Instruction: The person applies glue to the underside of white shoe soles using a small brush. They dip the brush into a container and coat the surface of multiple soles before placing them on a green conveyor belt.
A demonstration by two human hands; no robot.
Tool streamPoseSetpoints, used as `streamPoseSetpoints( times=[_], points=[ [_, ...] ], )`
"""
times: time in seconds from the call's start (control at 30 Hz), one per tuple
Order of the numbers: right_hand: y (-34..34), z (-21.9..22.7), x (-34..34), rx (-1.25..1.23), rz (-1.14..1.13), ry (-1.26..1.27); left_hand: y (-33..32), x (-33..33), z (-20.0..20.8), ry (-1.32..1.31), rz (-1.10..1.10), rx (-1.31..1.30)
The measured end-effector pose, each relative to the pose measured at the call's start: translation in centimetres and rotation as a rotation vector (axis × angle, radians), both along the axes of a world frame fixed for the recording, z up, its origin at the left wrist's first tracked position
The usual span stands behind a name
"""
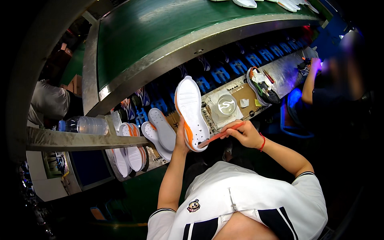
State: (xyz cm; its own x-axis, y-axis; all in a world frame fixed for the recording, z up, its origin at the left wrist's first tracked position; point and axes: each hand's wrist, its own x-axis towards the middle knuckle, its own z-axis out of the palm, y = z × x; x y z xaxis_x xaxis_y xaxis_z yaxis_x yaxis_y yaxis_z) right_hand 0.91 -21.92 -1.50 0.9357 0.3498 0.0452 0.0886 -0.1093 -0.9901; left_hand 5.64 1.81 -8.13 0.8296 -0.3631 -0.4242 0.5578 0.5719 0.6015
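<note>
Your left hand [182, 137] is closed around the left edge of a white shoe sole with orange sidewalls [188, 98], lifted in front of you with its inner face turned up and its long axis running away from your body. Your right hand [247, 135] is curled in a pinch on a slim red-orange tool [221, 137], its far end angled down to the left onto the lower end of that sole, by the small holes; whether it is a brush or a plain stick is hard to make out from here. Just beyond your right hand sits a round bowl of pale liquid [226, 105], resting on crumpled white paper [215, 99], with a brown cardboard sheet [241, 94] beside it. Farther off to the right of that hand lies a dark shoe with a light sole [262, 87]. Left of your left hand, two grey soles [163, 127] lean together, and past them stand more white-and-orange soles [134, 154] near a clear plastic bottle with a blue cap [89, 125]. Ahead of both hands, a row of blue holders [220, 74] runs below a green belt [160, 32]. Well apart on your right, a co-worker's hand [315, 65] is near another shoe [304, 68].
</note>
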Motion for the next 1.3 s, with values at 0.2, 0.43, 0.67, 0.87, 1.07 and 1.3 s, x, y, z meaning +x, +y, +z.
streamPoseSetpoints(
  times=[0.2, 0.43, 0.67, 0.87, 1.07, 1.3],
  points=[
    [-3.0, -4.4, 7.7, 0.193, -0.334, 0.087, -0.1, -1.7, -0.1, 0.062, -0.197, -0.147],
    [-3.2, -2.0, 9.7, 0.268, -0.277, 0.069, -0.3, -3.0, 3.4, 0.101, -0.286, -0.376],
    [-4.1, 0.5, 10.3, 0.126, -0.340, -0.103, -0.1, -2.7, 2.9, 0.063, -0.245, -0.351],
    [-1.3, 1.0, 5.9, -0.210, -0.127, -0.342, -0.3, -0.5, 2.7, -0.064, 0.046, -0.140],
    [0.0, 1.4, 1.6, -0.320, -0.043, -0.487, -0.6, 0.4, 2.7, -0.144, 0.242, 0.008],
    [2.1, 1.8, -0.8, -0.146, -0.039, -0.193, 0.6, 0.8, 0.4, -0.163, 0.302, 0.163]
  ],
)
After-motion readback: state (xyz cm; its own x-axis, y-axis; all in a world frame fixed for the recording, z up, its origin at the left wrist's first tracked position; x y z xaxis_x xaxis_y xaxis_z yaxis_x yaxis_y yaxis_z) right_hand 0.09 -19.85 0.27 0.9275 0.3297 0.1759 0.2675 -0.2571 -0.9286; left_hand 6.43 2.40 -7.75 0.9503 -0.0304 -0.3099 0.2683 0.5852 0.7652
